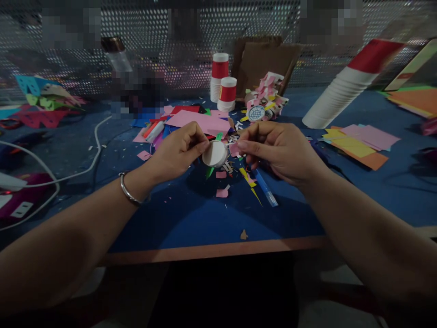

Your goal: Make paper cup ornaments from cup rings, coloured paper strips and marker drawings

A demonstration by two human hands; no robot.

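Note:
My left hand (179, 148), with a metal bangle at the wrist, is closed around a small white paper cup (214, 154) held on its side, its base facing me. My right hand (278, 148) pinches a small pink paper piece (234, 149) against the cup's side. Both hands hover over the blue table (191, 218), above a scatter of coloured paper scraps (221, 182).
A blue pen (266, 189) lies under my right hand. Red-and-white cups (223, 86) and a decorated cup (262, 102) stand behind. A long stack of cups (344, 86) lies at right near coloured paper sheets (358, 146). A white cable (68, 173) runs at left.

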